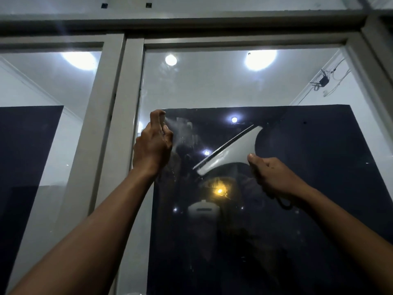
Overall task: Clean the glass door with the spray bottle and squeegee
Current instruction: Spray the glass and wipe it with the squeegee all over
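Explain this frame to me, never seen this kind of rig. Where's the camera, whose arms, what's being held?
There is no robot here. A person wears one wide-angle camera on the head, so this single picture looks along their own two bare arms, up at a glass door in a pale frame.

The left hand is curled round a small spray bottle; the hand hides nearly all of it. A puff of mist leaves its top toward the glass.

The right hand holds the handle of a grey squeegee, its grip closed. The blade is tilted, close to the pane; I cannot tell if it touches.

The bright spots are lights seen in or through the glass.
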### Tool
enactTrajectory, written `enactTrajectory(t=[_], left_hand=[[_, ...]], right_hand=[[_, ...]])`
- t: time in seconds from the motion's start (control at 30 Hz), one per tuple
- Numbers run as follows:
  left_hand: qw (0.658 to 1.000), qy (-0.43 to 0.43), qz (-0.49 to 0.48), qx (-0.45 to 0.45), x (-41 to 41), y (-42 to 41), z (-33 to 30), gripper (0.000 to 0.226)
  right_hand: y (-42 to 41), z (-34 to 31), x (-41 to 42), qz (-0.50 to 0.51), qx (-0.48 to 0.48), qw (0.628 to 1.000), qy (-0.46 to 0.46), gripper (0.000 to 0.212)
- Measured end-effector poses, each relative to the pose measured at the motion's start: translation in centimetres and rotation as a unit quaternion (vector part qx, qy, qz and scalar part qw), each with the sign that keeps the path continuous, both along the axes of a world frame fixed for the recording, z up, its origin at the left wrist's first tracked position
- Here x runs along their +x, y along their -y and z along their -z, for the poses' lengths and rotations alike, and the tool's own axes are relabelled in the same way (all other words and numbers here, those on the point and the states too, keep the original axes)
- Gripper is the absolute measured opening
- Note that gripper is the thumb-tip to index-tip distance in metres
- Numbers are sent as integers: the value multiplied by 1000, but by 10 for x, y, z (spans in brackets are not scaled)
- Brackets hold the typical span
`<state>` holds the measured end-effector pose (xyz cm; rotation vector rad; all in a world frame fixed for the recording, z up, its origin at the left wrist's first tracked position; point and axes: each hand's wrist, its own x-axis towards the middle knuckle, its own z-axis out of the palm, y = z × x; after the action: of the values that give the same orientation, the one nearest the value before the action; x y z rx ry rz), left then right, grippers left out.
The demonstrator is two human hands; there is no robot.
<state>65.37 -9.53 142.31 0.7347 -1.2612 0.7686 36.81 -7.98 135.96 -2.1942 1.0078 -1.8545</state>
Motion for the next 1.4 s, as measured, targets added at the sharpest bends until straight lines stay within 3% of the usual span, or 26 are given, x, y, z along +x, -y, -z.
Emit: enactTrajectory(t=[0.17,0.37,0.53,0.67,0.97,1.13,1.27,1.4], left_hand=[[1000,-23,12,7,6,5,0,32],[1000,8,19,-18,16,4,4,37],[999,17,33,-18,20,0,6,39],[998,21,55,-15,23,0,15,41],[996,29,90,-4,31,6,50,40],[995,45,88,14,36,3,56,41],[995,42,87,10,38,1,51,38],[995,36,95,6,35,1,48,37]], right_hand=[[2,-19,26,-82,54,986,131,44],[17,-58,87,-128,65,970,195,42],[34,-93,123,-83,80,968,223,46],[46,-78,133,-2,98,965,244,46],[44,35,111,31,104,977,186,54],[32,31,94,64,29,989,128,57],[21,-9,97,167,-52,984,-19,59],[19,-54,112,249,-81,935,-239,60]])
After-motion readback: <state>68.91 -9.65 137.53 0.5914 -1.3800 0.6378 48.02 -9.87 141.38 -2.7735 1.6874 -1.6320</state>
